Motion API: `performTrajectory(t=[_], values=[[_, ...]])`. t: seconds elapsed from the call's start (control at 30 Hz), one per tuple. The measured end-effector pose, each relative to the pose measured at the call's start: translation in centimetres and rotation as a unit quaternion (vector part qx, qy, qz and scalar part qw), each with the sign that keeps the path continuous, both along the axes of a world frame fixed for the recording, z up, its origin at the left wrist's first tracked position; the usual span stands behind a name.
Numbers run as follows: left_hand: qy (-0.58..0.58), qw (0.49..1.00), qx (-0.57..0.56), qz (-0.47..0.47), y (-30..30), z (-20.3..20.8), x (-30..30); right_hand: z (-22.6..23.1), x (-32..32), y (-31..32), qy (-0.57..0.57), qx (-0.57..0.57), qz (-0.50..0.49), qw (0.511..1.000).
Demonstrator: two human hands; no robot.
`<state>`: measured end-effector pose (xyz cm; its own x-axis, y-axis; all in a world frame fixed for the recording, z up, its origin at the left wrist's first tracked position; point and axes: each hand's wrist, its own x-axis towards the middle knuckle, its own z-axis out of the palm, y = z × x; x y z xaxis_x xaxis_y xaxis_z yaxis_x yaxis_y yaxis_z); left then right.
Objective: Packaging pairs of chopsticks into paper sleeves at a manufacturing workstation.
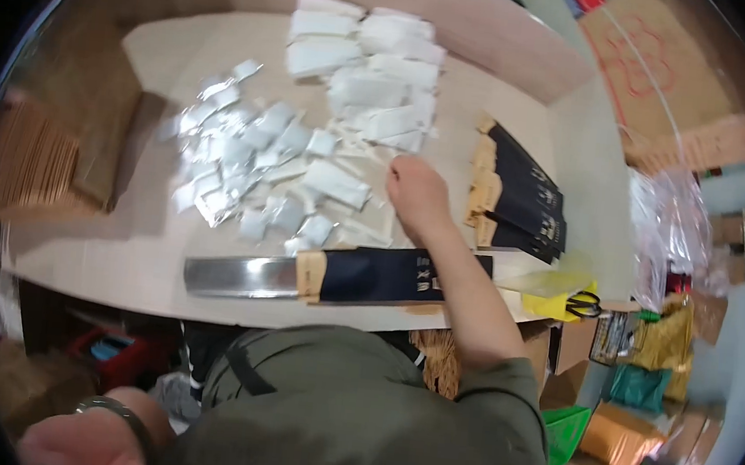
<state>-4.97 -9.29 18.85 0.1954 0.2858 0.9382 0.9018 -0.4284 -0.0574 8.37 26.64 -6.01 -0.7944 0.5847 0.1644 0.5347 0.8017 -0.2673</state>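
Note:
My right hand [419, 198] is closed, knuckles up, over the work table beside the stacked white packets [380, 76]. Whatever its fingers may hold is hidden. To its left lies a loose heap of small, shiny white sachets [235, 152], with a larger white packet [338, 184] among them. Beneath my right forearm, along the near edge, rests a dark blue printed sleeve [368, 275] with a tan end; a flat silver strip [241, 275] extends from that end. Low at the left, off the table, my left hand [83, 445] is blurred and partly cut off, its fingers unclear.
More dark blue sleeves [520, 193] lie overlapping at the right. A stack of brown cardboard [44, 152] stands at the left. Raised boards [499, 34] border the table. Black-handled scissors [583, 304] lie by a yellow item at the right corner. Cartons [626, 436] crowd the floor.

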Motion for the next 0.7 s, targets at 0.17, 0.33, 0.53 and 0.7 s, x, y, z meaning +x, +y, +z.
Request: performTrajectory(t=[0.17,0.33,0.53,0.7], values=[[-0.191,0.91,-0.316,0.186,7.8,-14.0,-0.9,3.6,0.4,0.1,0.105,-0.271,-0.103,0.951],[-0.272,0.752,-0.533,0.276,13.1,-23.2,-2.5,3.1,-0.9,-2.4,0.1,-0.285,-0.026,0.953],[-0.356,0.757,-0.479,0.266,11.9,-21.3,-3.3,-0.7,-2.4,-5.9,0.049,-0.108,0.098,0.988],[-0.335,0.762,-0.529,0.163,4.9,-19.9,-3.3,0.9,-1.5,-5.7,0.083,-0.065,0.135,0.985]])
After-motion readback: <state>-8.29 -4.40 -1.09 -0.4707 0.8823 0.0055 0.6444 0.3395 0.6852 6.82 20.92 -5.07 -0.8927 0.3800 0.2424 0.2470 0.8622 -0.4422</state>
